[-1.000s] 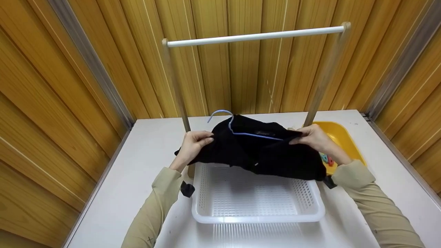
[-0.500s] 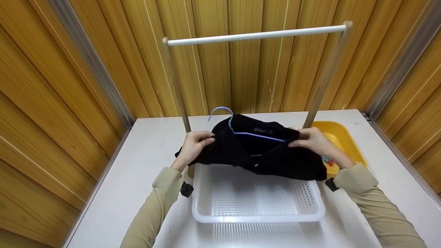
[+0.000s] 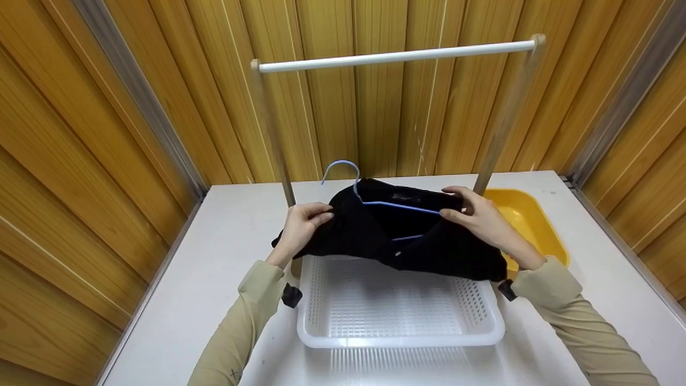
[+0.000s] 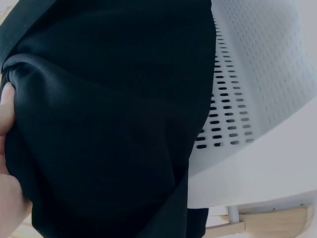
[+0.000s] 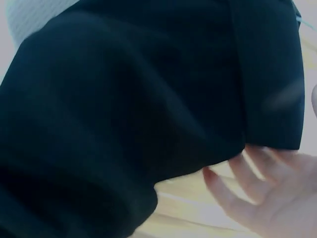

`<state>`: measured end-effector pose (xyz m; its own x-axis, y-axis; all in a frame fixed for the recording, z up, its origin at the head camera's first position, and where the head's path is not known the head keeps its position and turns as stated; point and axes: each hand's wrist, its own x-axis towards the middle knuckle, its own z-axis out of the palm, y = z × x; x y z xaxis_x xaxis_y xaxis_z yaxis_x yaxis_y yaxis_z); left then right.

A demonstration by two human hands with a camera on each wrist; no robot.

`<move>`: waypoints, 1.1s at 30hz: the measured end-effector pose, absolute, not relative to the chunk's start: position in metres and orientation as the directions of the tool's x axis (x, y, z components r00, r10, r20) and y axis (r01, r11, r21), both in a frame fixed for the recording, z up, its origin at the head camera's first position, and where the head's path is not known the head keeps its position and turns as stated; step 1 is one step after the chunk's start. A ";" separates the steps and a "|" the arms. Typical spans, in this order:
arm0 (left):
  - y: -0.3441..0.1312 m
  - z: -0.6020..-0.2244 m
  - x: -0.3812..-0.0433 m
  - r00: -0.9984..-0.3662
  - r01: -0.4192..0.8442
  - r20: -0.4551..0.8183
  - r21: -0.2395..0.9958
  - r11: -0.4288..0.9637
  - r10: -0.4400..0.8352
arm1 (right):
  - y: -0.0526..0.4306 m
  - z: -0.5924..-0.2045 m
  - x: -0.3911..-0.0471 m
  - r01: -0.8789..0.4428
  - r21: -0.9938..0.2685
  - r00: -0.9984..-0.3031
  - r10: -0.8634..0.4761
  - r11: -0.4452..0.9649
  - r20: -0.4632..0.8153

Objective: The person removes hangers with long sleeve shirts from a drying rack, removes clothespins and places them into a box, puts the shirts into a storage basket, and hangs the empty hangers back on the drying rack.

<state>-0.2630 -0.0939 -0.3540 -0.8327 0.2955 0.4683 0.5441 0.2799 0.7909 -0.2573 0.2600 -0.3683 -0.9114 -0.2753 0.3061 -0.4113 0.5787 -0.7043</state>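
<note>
A black collared garment (image 3: 343, 230) with a pale label inside its neck is spread over the near basket in the head view. A blue clothes hanger (image 3: 396, 206) sits in the neck opening, its hook standing up at the left. My left hand (image 3: 300, 228) pinches the cloth at the left shoulder; the left wrist view shows folds gathering at the thumb (image 4: 7, 109). At the right side of the neck, my right hand (image 3: 479, 217) has thumb and fingers spread apart. Its fingers (image 5: 252, 173) reach behind the garment's edge in the right wrist view, the thumb off the cloth.
A white perforated basket (image 3: 402, 341) stands below the garment on the white table (image 3: 236, 214). Behind rises a rack with wooden posts and a white rail (image 3: 396, 57). A yellow tray (image 3: 541, 225) lies at the right, partly behind my right forearm.
My right hand has loosened its pinch on the collar and spread its fingers. The hanger hook has risen slightly, and more of the hanger shows in the neck opening. My left hand stays put.
</note>
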 end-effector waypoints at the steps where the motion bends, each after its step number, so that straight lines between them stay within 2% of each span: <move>1: -0.094 -0.354 -0.263 -0.832 0.546 0.471 0.788 0.283 0.294 | 0.258 -0.368 -0.257 -0.393 -0.710 -0.920 -0.257 0.585 0.298; 11: -0.094 -0.356 -0.263 -0.829 0.553 0.480 0.782 0.289 0.288 | 0.254 -0.370 -0.254 -0.270 -0.680 -0.963 -0.189 0.682 0.192; 22: -0.095 -0.357 -0.264 -0.833 0.544 0.472 0.792 0.277 0.288 | 0.257 -0.380 -0.259 -0.188 -0.674 -0.981 -0.098 0.715 0.170; 28: -0.096 -0.358 -0.266 -0.830 0.550 0.478 0.788 0.276 0.288 | 0.260 -0.382 -0.263 -0.173 -0.711 -0.980 -0.049 0.681 0.191; 33: -0.096 -0.358 -0.267 -0.828 0.554 0.486 0.784 0.279 0.278 | 0.265 -0.380 -0.262 -0.132 -0.811 -0.990 -0.028 0.570 0.142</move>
